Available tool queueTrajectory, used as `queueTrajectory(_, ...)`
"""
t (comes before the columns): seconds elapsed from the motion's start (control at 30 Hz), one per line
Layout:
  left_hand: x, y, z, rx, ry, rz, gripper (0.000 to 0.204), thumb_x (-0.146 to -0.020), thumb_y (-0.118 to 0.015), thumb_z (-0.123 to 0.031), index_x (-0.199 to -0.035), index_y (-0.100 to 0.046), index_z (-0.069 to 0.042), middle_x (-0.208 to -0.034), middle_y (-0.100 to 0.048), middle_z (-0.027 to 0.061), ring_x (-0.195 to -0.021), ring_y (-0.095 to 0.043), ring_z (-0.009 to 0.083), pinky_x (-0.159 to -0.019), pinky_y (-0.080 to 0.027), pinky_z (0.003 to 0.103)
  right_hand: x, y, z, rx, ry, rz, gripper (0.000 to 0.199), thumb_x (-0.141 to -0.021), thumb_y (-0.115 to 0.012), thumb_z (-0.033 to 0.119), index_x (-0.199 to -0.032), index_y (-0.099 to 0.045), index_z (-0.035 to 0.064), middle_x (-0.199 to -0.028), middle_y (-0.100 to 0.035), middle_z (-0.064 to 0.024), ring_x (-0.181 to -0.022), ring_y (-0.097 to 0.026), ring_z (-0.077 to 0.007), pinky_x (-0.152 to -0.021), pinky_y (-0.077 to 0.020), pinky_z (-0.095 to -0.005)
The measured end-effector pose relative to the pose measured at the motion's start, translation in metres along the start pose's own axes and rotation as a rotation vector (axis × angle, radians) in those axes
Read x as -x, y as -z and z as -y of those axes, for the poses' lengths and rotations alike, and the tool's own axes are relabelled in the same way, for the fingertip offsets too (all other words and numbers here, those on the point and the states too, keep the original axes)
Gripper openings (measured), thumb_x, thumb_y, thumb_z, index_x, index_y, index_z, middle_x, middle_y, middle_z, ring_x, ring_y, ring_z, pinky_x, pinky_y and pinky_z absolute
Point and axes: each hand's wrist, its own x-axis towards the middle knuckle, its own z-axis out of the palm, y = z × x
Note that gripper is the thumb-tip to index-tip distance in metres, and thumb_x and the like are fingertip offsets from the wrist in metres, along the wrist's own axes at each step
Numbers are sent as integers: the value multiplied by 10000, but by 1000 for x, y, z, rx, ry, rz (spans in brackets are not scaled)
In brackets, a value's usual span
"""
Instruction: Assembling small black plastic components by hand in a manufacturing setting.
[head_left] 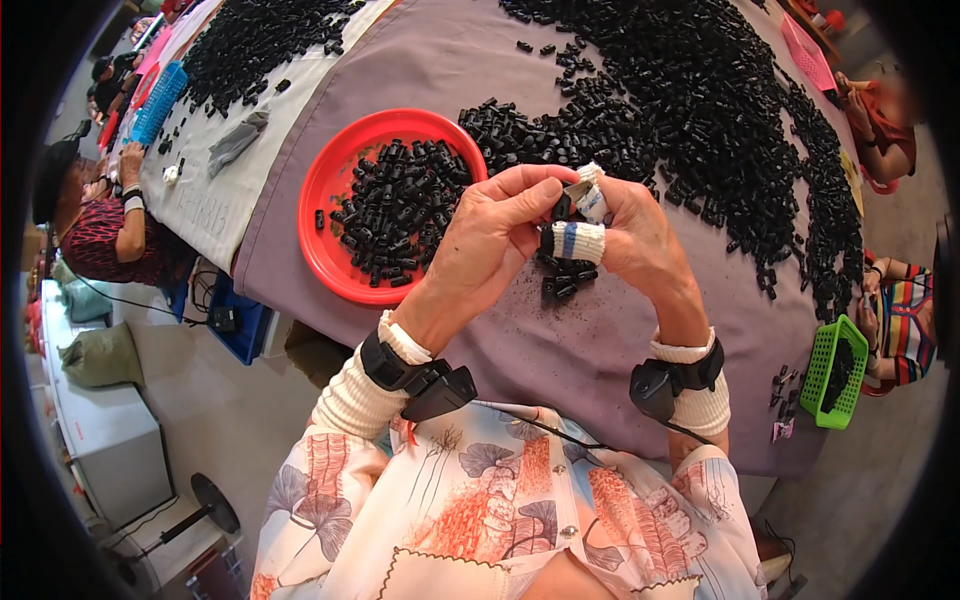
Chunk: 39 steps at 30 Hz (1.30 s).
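Observation:
My left hand (490, 235) and my right hand (645, 240) meet above the table, in front of the black heap. A small black plastic part (562, 208) shows between them, held by the fingers of my right hand. Two of those fingers wear white knitted finger covers (578, 241), one with a blue stripe. My left thumb and forefinger are pinched together against the part and the upper cover; what lies between their tips is hidden. Left of my hands, a round red tray (318, 255) holds many of the same black cylindrical parts (400, 205).
A big heap of black parts (690, 110) covers the purple tablecloth (480, 345). At the right edge is a green basket (822, 375). Another person (110, 225) sits at the left table, near a blue basket (160, 103). More people (890, 125) sit on the right.

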Motion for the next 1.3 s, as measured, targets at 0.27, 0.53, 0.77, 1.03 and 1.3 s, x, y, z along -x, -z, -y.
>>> queueTrajectory(0.27, -1, 1, 2, -27, -16, -14, 185, -889, -544, -99, -1023, -588, 21, -915, -627, 67, -783, -598, 104, -714, -506, 237, 0, 0, -2, 6, 20, 22, 329, -660, -733, 268, -728, -563, -6, -602, -508, -18, -539, -462, -105, -503, -385, -282)
queueTrajectory(0.53, -2, 0, 3, -49, -20, -28, 194, -884, -556, -111, -1023, -586, 20, -931, -622, 68, -802, -599, 108, -719, -506, 248, 0, 0, -4, 88, 50, -2, 289, -696, -710, 227, -712, -542, -8, -604, -503, -7, -546, -448, -92, -496, -375, -273)
queueTrajectory(0.77, -1, 1, 4, -46, -21, 25, 217, -848, -604, -92, -1039, -587, 9, -932, -621, 70, -805, -604, 123, -727, -510, 265, 7, -3, 5, -93, -103, -100, 248, -662, -736, 131, -769, -536, 32, -635, -452, 56, -592, -402, -51, -513, -352, -224)
queueTrajectory(1.03, 3, 15, 6, 9, 6, 66, 253, -860, -562, -63, -1099, -564, 19, -972, -620, 77, -876, -601, 129, -785, -498, 277, 11, -7, 13, -92, -120, -142, 223, -687, -740, 139, -772, -559, 40, -649, -483, 61, -601, -422, -33, -521, -364, -206)
queueTrajectory(1.3, 11, 19, -2, 67, 3, 102, 288, -887, -523, -65, -1160, -516, 26, -965, -608, 93, -869, -589, 140, -815, -481, 286, 13, -4, 12, -38, -78, -108, 257, -692, -745, 192, -790, -568, 34, -654, -496, 51, -590, -425, -46, -512, -362, -218)
